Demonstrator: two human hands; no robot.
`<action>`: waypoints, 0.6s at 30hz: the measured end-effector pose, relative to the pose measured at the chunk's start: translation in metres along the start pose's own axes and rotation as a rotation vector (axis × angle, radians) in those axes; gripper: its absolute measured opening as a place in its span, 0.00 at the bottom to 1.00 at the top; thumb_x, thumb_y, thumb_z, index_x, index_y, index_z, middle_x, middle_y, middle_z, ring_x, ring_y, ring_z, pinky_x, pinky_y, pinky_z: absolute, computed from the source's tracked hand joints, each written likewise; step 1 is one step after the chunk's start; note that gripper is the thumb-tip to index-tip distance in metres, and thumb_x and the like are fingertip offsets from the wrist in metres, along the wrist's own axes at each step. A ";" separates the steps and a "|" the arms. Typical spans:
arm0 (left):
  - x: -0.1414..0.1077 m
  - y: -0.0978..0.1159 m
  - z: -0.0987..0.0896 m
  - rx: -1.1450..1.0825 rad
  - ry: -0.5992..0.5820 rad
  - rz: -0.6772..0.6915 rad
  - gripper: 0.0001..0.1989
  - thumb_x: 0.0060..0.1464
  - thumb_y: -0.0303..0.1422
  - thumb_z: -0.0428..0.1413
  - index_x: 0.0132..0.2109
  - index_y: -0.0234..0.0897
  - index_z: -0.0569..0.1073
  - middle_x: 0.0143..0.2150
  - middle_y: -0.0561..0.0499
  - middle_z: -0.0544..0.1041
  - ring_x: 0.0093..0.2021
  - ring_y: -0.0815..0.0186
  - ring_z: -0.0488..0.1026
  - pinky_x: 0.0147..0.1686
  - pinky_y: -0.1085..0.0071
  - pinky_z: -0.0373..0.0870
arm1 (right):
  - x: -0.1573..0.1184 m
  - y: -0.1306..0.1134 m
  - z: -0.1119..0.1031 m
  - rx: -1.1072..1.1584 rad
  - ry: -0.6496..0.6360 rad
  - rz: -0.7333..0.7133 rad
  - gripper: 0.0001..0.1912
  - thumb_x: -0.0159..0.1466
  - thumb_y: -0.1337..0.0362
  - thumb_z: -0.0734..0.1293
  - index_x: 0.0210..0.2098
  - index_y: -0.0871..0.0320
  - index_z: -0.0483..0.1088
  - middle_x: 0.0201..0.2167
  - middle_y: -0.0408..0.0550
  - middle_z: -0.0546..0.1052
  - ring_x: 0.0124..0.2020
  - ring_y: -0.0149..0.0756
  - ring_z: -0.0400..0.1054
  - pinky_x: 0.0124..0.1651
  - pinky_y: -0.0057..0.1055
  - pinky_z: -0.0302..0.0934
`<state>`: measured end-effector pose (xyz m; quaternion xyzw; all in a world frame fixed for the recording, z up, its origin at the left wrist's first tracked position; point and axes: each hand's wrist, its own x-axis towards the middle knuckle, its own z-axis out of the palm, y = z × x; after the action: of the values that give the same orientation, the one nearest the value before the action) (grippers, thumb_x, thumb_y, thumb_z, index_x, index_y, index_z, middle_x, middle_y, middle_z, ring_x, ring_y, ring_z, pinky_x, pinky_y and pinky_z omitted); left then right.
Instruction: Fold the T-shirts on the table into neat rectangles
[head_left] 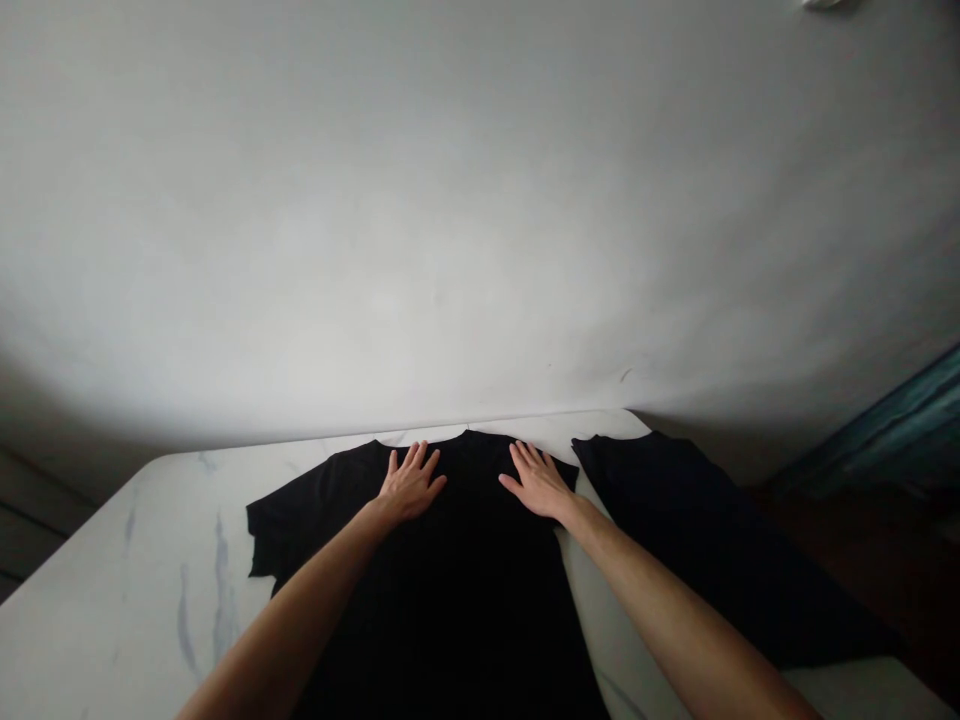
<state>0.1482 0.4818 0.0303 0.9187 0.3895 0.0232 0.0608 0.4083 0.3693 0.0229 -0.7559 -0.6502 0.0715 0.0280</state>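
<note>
A black short-sleeved shirt (465, 590) lies spread out, its neck end toward the wall. My left hand (411, 484) rests on its upper left part near the collar, palm down with the fingers spread. On the upper right part, close to the right sleeve, my right hand (537, 482) lies flat, its thumb apart from the fingers. Neither hand grips the cloth. My forearms cover parts of the shirt's sides, and its lower end runs out of view.
The shirt lies on a white table (150, 560) with grey-blue marbling, set against a pale wall (450, 220). A dark navy garment (720, 560) lies at the right, over the table's edge. Something teal (892, 420) stands at the far right.
</note>
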 end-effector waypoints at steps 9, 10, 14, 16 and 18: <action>0.070 0.070 0.004 -0.077 -0.032 0.211 0.29 0.69 0.44 0.40 0.72 0.42 0.55 0.76 0.45 0.51 0.75 0.51 0.44 0.69 0.40 0.42 | 0.002 0.004 0.008 -0.004 0.015 -0.006 0.45 0.70 0.40 0.47 0.73 0.68 0.46 0.74 0.59 0.47 0.75 0.49 0.37 0.73 0.51 0.33; 0.075 0.068 0.006 -0.075 -0.042 0.183 0.28 0.69 0.43 0.40 0.72 0.42 0.56 0.75 0.45 0.52 0.75 0.50 0.45 0.69 0.39 0.43 | 0.002 0.005 0.009 -0.003 0.023 -0.008 0.45 0.70 0.39 0.46 0.73 0.68 0.46 0.74 0.58 0.47 0.75 0.48 0.37 0.73 0.51 0.33; 0.088 0.060 0.007 -0.070 -0.008 0.129 0.26 0.70 0.39 0.37 0.70 0.41 0.60 0.74 0.45 0.58 0.74 0.52 0.49 0.69 0.42 0.46 | 0.001 0.006 0.012 0.005 0.059 -0.017 0.45 0.70 0.38 0.46 0.73 0.66 0.47 0.74 0.58 0.48 0.75 0.48 0.37 0.73 0.50 0.32; 0.094 0.059 0.007 -0.072 -0.002 0.118 0.26 0.70 0.39 0.37 0.70 0.40 0.59 0.73 0.45 0.58 0.74 0.54 0.49 0.69 0.45 0.48 | 0.002 0.006 0.012 0.009 0.067 -0.013 0.45 0.69 0.38 0.46 0.73 0.65 0.47 0.74 0.58 0.48 0.75 0.48 0.37 0.73 0.50 0.32; 0.100 0.061 0.009 -0.074 -0.018 0.121 0.27 0.70 0.41 0.38 0.71 0.39 0.57 0.74 0.43 0.55 0.74 0.52 0.48 0.69 0.43 0.47 | 0.002 0.006 0.012 0.012 0.070 -0.004 0.45 0.69 0.38 0.46 0.73 0.65 0.47 0.74 0.57 0.48 0.75 0.48 0.37 0.73 0.50 0.31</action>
<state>0.2617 0.5109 0.0286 0.9380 0.3314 0.0331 0.0964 0.4126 0.3695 0.0096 -0.7563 -0.6500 0.0492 0.0554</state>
